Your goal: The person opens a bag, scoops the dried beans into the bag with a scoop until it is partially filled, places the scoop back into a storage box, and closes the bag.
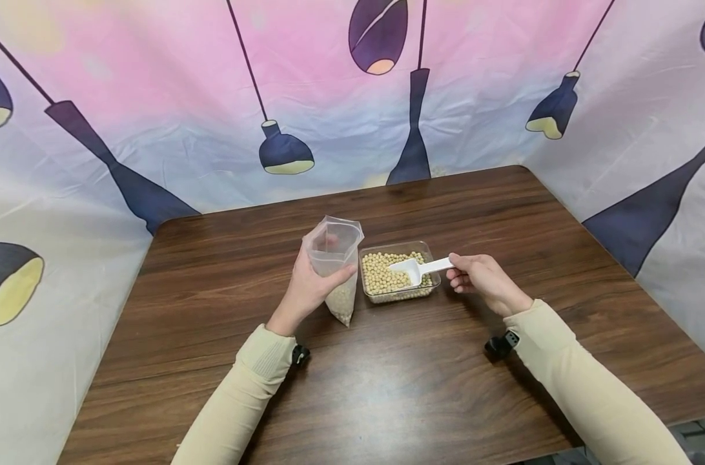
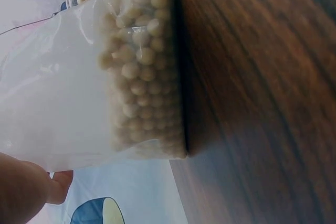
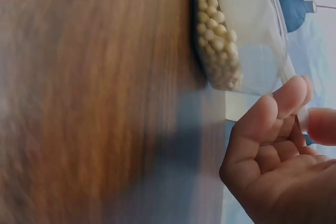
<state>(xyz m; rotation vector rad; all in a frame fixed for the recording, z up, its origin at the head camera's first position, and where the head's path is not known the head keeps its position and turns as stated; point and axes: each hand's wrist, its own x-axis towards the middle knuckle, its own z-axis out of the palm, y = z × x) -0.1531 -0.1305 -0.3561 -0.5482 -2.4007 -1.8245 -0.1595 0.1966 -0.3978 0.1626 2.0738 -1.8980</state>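
Observation:
My left hand (image 1: 308, 284) grips a clear zip bag (image 1: 335, 248) near its top, thumb across the front, and the bag's mouth gapes. Pale round beans fill the lower part of the bag (image 2: 52, 87), which stands upright on the table in the left wrist view. Between thumb and fingers my right hand (image 1: 486, 278) pinches the handle end of a white scoop (image 1: 413, 270). The scoop's head lies over the beans (image 1: 381, 271) in a clear plastic box (image 1: 396, 298), just right of the bag. In the right wrist view the fingers (image 3: 291, 95) hold the handle beside the box wall.
The dark wood table (image 1: 387, 374) extends around the box on all sides. Behind it hangs a cloth backdrop (image 1: 201, 148) with printed lamps, reaching along the left and right sides too. Both wrists wear small black cameras over pale sleeves.

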